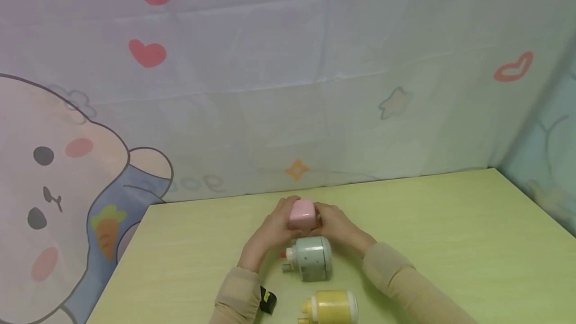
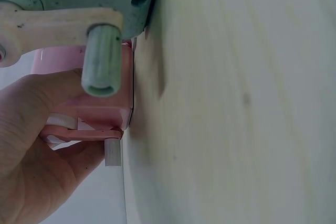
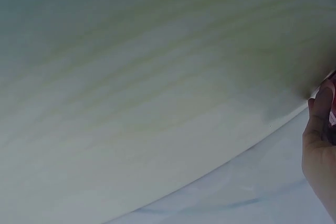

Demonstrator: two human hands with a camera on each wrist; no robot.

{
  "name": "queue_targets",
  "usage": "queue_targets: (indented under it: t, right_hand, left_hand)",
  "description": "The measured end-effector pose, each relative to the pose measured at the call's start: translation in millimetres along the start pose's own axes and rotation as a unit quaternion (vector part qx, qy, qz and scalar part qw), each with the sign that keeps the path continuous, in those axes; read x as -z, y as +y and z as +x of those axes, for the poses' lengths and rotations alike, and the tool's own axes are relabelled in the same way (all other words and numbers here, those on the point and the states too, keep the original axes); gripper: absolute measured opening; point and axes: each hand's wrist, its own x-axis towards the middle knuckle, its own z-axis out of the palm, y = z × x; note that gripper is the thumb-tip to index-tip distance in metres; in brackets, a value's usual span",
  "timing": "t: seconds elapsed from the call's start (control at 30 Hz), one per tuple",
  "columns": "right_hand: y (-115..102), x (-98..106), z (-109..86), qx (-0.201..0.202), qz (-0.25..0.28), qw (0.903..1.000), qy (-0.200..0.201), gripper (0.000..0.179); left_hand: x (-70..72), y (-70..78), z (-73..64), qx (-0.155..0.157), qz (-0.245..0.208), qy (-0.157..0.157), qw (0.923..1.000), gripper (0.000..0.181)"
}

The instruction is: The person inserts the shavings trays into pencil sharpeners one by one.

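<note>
A pink crank pencil sharpener [image 1: 302,215] stands towards the back of the table between both hands. My left hand [image 1: 280,224] grips it from the left; in the left wrist view, the thumb and fingers reach around its crank end [image 2: 84,134]. From the other side my right hand [image 1: 336,224] holds it with bent fingers; at the right wrist view's edge only part of that hand [image 3: 320,135] shows. Just nearer lies a grey-green crank sharpener [image 1: 313,259], its crank handle [image 2: 102,59] pointing left. A yellow sharpener [image 1: 334,308] is cut off by the bottom edge.
A small black object with a yellow mark [image 1: 268,301] is beside the left sleeve. The pale yellow-green table [image 1: 441,224] ends at a printed cloth backdrop [image 1: 252,114], with another cloth [image 1: 551,154] along the right side.
</note>
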Motion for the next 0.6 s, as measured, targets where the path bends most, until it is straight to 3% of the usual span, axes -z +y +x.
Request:
queue_targets:
  t: [0.23, 0.6]
  right_hand:
    - [3.8, -0.3, 0.1, 0.029, -0.019, 0.9992, 0.018, 0.063]
    - [1.7, 2.1, 0.1, 0.029, -0.004, 0.9995, 0.006, 0.05]
  left_hand:
    - [-0.9, -0.8, 1.4, -0.001, 0.002, -0.002, 1.0, 0.076]
    - [-2.8, -4.0, 5.0, 0.006, -0.008, 0.001, 0.9999, 0.078]
